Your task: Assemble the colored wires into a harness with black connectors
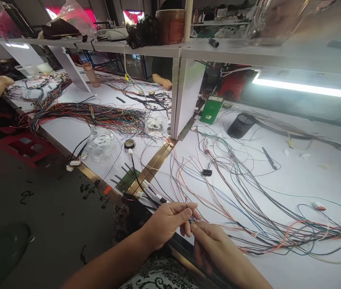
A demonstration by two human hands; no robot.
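Two hands meet at the bench edge: left hand (170,220) and right hand (215,245) fingertips pinch a thin wire (192,220), light, limp, best gripped near its end.

At the near edge of a white workbench (309,176), the person's left hand (167,220) and right hand (215,245) meet, fingertips pinching the ends of thin wires (248,224) from a loose, many-coloured tangle that trails toward the bench's right edge. A small black connector (207,172) lies among the strands. Toward the far edge sit a black mesh cup (241,125) and a green box (212,109). Beyond a white divider (185,96), a thick wire bundle (98,114) lies.
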